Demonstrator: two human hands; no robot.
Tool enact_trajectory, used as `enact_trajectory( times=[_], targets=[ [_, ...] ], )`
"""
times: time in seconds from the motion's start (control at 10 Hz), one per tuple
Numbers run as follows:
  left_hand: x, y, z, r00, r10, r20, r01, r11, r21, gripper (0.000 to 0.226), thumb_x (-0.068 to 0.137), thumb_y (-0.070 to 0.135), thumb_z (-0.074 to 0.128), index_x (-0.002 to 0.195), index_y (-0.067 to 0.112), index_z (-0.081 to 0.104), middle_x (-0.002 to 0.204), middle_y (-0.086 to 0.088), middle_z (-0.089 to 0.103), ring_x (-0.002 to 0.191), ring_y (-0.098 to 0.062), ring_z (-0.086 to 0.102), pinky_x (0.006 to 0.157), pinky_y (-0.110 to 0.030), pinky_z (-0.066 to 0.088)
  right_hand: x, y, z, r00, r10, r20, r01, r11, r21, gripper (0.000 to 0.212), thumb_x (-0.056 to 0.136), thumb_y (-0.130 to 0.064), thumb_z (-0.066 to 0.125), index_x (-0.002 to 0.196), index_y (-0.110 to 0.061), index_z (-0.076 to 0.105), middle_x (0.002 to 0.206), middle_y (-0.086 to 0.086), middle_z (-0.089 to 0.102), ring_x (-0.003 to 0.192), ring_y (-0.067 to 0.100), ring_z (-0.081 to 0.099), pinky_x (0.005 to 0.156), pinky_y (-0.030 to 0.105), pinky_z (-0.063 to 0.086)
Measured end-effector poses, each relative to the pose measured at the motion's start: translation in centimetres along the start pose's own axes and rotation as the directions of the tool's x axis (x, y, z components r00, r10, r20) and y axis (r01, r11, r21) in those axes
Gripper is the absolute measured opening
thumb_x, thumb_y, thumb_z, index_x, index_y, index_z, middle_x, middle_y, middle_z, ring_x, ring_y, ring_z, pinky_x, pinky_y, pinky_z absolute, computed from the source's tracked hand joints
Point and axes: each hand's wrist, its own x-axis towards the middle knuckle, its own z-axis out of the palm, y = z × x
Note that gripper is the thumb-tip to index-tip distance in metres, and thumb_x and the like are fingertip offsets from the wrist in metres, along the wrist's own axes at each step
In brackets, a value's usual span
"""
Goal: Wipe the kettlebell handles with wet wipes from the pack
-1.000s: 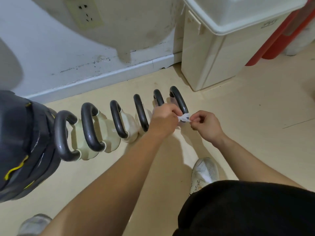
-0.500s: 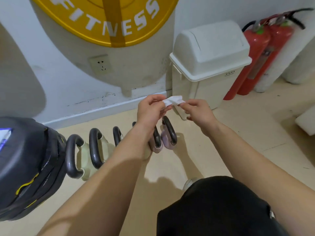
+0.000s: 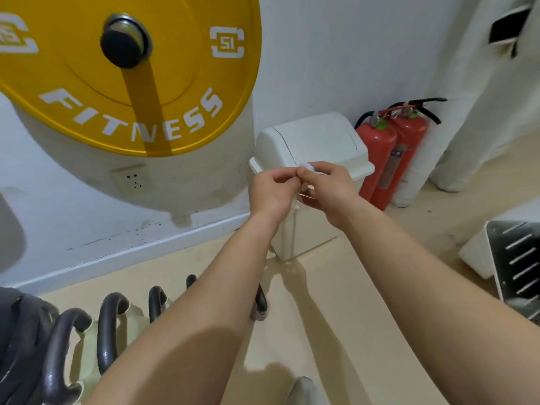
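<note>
1. Round yellow weight plate [image 3: 87, 83] with white letters hangs on the white wall.
2. White plastic bin [image 3: 312, 141] with a swing lid stands on the floor by two red fire extinguishers [image 3: 388, 159].
3. Dark curved kettlebell handles [image 3: 109, 331] sit in a row low down, well apart from both hands.
4. Left hand [image 3: 270, 191] and right hand [image 3: 327, 185] meet before the bin, fingers pinched on a small white wet wipe [image 3: 306, 167].
</note>
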Motion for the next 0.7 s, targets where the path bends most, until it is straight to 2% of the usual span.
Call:
enact_trajectory(
  times=[0.1, 0.2, 0.3, 0.4, 0.5, 0.6, 0.7],
  targets=[
    [2.9, 0.8, 2.2, 0.996, -0.055, 0.077, 0.067, 0.983, -0.169, 0.019, 0.086, 0.002, 0.066, 0.101, 0.012, 0.074, 0.089, -0.003, 0.074, 0.080, -0.011, 0.069, 0.078, -0.025, 0.057, 2.3, -0.7, -2.4, 0.996, 0.073, 0.052, -0.077, 0.993, 0.092, 0.017, 0.102, -0.019, 0.060, 0.108, -0.007, 0.070, 0.091, 0.007, 0.068, 0.070, 0.020, 0.066, 0.071, 0.029, 0.062],
    [5.8, 1.0, 4.6, 0.998, -0.011, 0.065, 0.024, 0.981, -0.193, 0.013, 0.085, 0.009, 0.068, 0.094, 0.015, 0.075, 0.090, 0.001, 0.074, 0.086, -0.012, 0.070, 0.088, -0.031, 0.057, 4.7, -0.9, -4.2, 1.000, 0.003, 0.002, -0.004, 0.977, 0.211, 0.012, 0.099, -0.006, 0.062, 0.089, -0.010, 0.068, 0.080, 0.007, 0.066, 0.069, 0.017, 0.063, 0.068, 0.024, 0.059],
    [8.8, 0.8, 6.5, 0.947, 0.304, -0.102, -0.257, 0.910, 0.325, 0.019, 0.088, 0.026, 0.055, 0.085, 0.023, 0.073, 0.091, 0.009, 0.071, 0.090, -0.012, 0.065, 0.085, -0.031, 0.052, 7.5, -1.1, -5.9, 0.986, -0.038, -0.163, 0.073, 0.973, 0.219, 0.015, 0.091, 0.006, 0.065, 0.089, -0.008, 0.071, 0.075, 0.008, 0.066, 0.067, 0.018, 0.063, 0.069, 0.027, 0.060],
    [11.6, -0.5, 7.5, 0.923, 0.354, 0.154, -0.324, 0.491, 0.809, 0.033, 0.090, 0.018, 0.039, 0.098, 0.023, 0.071, 0.098, 0.004, 0.068, 0.094, -0.022, 0.062, 0.091, -0.039, 0.041, 10.3, -1.3, -7.3, 0.965, -0.050, -0.256, 0.116, 0.961, 0.249, 0.020, 0.087, 0.011, 0.063, 0.087, -0.008, 0.070, 0.078, 0.012, 0.068, 0.067, 0.019, 0.065, 0.069, 0.030, 0.062],
    [13.5, -2.2, 7.6, 0.929, 0.243, 0.278, -0.330, 0.206, 0.921, 0.039, 0.084, 0.009, 0.036, 0.107, 0.019, 0.065, 0.094, 0.001, 0.068, 0.094, -0.025, 0.061, 0.101, -0.042, 0.025, 12.6, -1.8, -7.8, 0.949, -0.092, -0.302, 0.175, 0.950, 0.261, 0.021, 0.084, 0.012, 0.062, 0.088, -0.008, 0.068, 0.077, 0.010, 0.066, 0.064, 0.016, 0.065, 0.064, 0.025, 0.059],
    [13.7, -2.6, 6.7, 0.930, 0.238, 0.278, -0.337, 0.256, 0.906, 0.045, 0.082, 0.002, 0.034, 0.115, 0.017, 0.062, 0.097, -0.002, 0.069, 0.103, -0.029, 0.058, 0.106, -0.039, 0.022, 15.0, -2.0, -7.4, 0.944, -0.133, -0.303, 0.189, 0.968, 0.164, 0.021, 0.080, 0.013, 0.059, 0.090, -0.002, 0.068, 0.069, 0.008, 0.062, 0.058, 0.017, 0.062, 0.063, 0.027, 0.061],
    [13.5, -2.2, 5.7, 0.916, 0.352, 0.191, -0.338, 0.421, 0.842, 0.045, 0.090, 0.002, 0.036, 0.121, 0.017, 0.064, 0.117, -0.004, 0.068, 0.116, -0.032, 0.053, 0.102, -0.034, 0.033, 16.7, -2.3, -6.5, 0.955, -0.186, -0.230, 0.167, 0.981, -0.100, 0.015, 0.079, 0.002, 0.068, 0.087, -0.011, 0.069, 0.078, 0.007, 0.064, 0.076, 0.027, 0.064, 0.076, 0.035, 0.062]
  ],
)
